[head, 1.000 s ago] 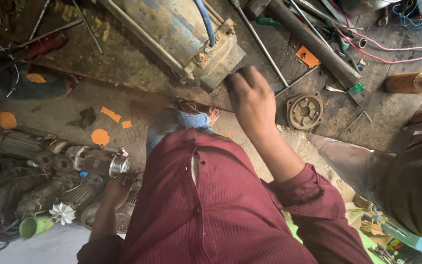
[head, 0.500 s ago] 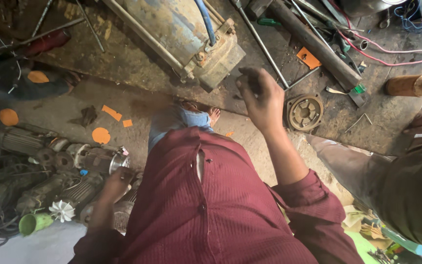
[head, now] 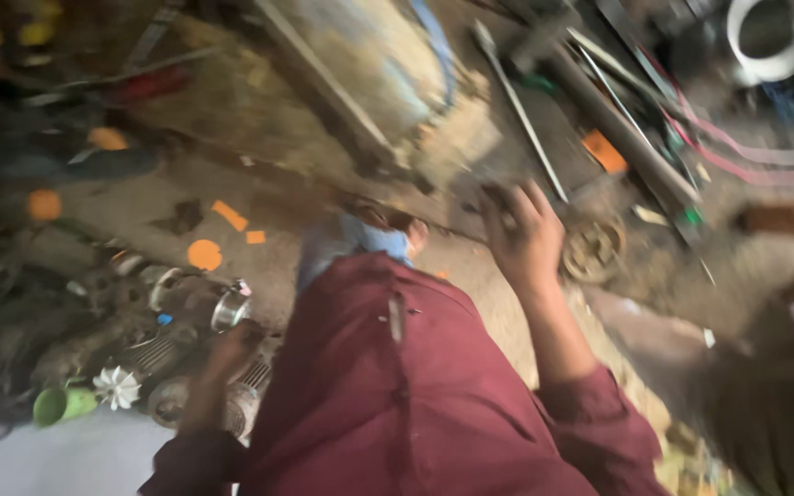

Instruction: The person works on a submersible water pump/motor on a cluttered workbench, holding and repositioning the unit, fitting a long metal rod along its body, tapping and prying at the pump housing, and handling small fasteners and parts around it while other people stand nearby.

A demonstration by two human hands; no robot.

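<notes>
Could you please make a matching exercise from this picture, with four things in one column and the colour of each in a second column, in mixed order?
Things:
1. round flat disc on the floor
2. small cup at the lower left
3. small fan wheel beside the cup
4. shirt of the person

Colours:
A. white
B. dark red
C. orange
D. green

Right pairs: 1-C, 2-D, 3-A, 4-B
</notes>
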